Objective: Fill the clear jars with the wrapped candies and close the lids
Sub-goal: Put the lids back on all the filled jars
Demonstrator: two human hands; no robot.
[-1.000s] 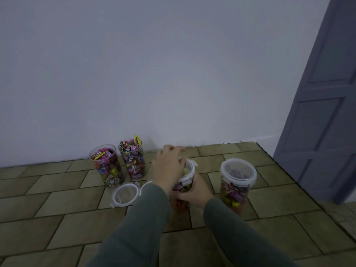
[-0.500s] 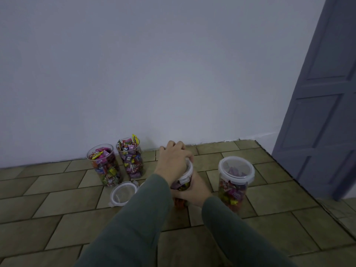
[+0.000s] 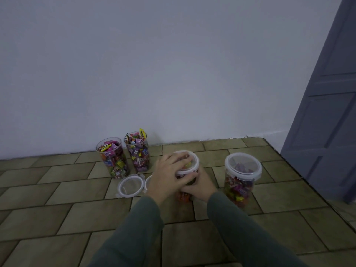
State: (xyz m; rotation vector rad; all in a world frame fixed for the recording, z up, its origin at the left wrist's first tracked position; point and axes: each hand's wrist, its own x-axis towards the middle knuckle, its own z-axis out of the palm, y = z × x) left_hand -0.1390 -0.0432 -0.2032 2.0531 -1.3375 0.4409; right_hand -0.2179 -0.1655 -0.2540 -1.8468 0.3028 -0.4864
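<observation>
One jar is already lidded, a second lid is pressed down by the flat left hand while its jar is gripped by the right hand, and two jars are left open.

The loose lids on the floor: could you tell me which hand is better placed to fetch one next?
Probably the left hand: the loose lid lies just to its left, while the right hand grips the jar.

Two hands at a candy jar on a tiled floor

The left hand lies over the lid of the middle jar; the right hand grips its side. A lidded jar stands right, two open jars left, a loose lid nearby.
</observation>
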